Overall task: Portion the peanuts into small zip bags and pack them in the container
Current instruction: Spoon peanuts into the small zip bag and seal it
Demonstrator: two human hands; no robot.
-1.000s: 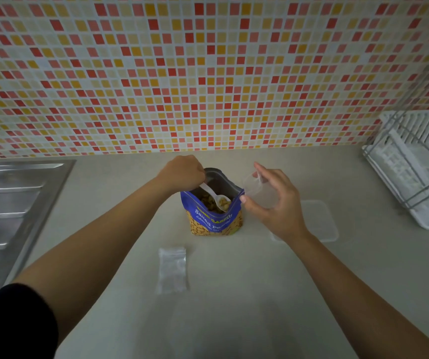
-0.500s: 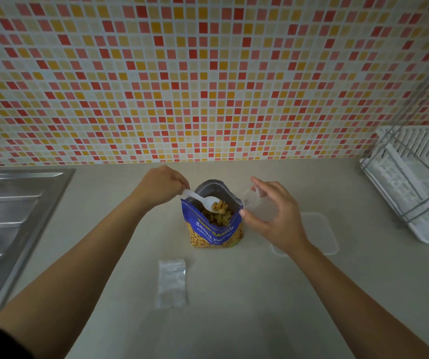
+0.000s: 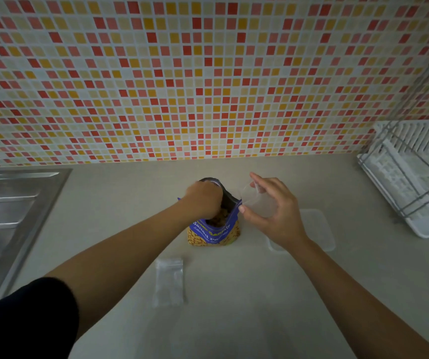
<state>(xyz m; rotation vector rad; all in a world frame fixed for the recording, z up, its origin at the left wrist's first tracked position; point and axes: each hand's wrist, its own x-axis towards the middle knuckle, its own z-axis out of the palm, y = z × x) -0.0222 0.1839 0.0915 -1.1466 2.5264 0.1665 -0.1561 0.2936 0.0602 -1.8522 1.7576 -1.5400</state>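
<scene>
Right hand (image 3: 273,216) pinches probably limp, slick zip bag (image 3: 256,203) by its rim; fingers of left hand (image 3: 203,200) hidden in peanut bag (image 3: 214,233).

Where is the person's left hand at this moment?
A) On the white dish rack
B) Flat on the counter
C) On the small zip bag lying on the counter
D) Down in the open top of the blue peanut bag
D: the left hand reaches into the open mouth of the peanut bag, while the right hand holds a clear zip bag beside it.
</scene>
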